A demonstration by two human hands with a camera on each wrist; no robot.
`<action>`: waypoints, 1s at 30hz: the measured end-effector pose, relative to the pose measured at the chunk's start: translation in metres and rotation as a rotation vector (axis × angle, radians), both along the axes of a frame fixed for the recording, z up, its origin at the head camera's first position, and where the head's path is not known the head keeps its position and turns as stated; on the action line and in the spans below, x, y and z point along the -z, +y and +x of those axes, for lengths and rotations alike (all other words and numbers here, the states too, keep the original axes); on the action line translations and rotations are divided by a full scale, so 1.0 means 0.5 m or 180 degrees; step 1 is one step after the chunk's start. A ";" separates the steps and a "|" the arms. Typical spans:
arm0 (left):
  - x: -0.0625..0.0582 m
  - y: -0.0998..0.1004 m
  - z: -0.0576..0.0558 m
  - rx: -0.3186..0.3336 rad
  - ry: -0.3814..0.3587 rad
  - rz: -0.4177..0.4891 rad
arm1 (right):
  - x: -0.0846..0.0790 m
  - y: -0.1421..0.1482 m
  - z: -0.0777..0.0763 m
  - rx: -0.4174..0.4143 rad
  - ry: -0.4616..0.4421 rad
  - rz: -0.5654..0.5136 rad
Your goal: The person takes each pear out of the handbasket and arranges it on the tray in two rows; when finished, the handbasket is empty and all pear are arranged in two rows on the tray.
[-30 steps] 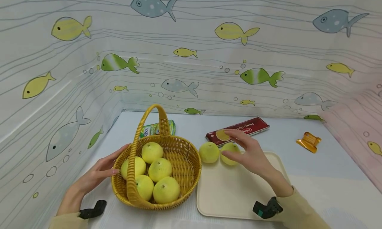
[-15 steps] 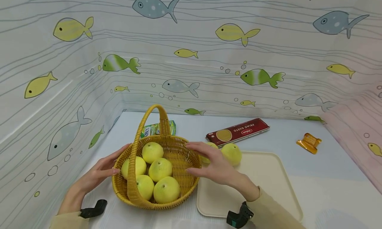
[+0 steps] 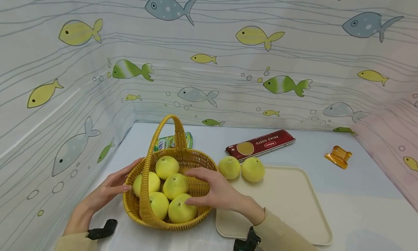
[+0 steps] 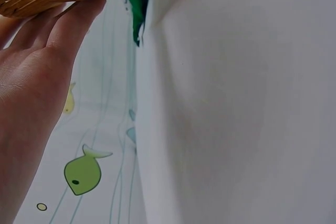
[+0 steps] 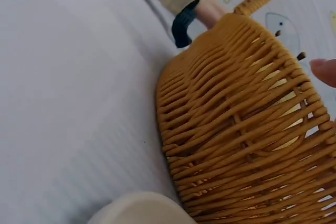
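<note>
A yellow wicker basket [image 3: 183, 226] with a tall handle holds several round yellow-green citrus fruits [image 3: 175, 186]. My left hand [image 3: 103, 189] steadies its left side, thumb at the rim and fairly straight fingers along the outer wall; the left wrist view shows these fingers [image 4: 73, 27] against the weave. Over the basket's right side reaches my right hand [image 3: 219, 193], thumb and fingers spread apart, holding nothing. Its thumb overlaps the front fruit [image 3: 181, 211], and its fingertips are beside the middle one. In the right wrist view the basket wall [image 5: 236, 124] hides most of the fruit.
A cream tray [image 3: 277, 214] lies right of the basket, with two more citrus fruits [image 3: 253, 169] at its back left corner. Behind them lies a dark red biscuit pack [image 3: 261, 145]. A green packet [image 3: 164, 142] is partly behind the basket; an orange wrapper [image 3: 339, 156] lies far right.
My right hand has moved left and toward me, from above the two fruits by the tray, across the basket's rim, to over the fruit inside. The left hand and basket stay put.
</note>
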State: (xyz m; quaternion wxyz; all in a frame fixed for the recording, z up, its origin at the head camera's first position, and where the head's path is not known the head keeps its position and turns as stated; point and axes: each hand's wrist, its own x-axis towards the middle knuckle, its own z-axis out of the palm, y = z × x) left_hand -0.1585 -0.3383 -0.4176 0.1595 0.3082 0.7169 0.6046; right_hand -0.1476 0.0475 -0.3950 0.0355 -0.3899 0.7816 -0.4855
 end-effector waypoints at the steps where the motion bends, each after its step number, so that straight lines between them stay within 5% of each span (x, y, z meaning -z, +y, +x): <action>1: 0.000 0.000 0.000 0.0008 0.0014 -0.0001 | 0.003 -0.002 0.001 -0.0016 -0.0004 0.0011; 19: -0.001 0.003 0.004 -0.0006 0.0036 0.0003 | 0.012 -0.018 0.019 -0.0075 0.0689 0.1017; 30: 0.007 -0.003 0.001 -0.0112 -0.0010 -0.0113 | 0.011 -0.027 0.018 -0.0081 0.0681 0.1213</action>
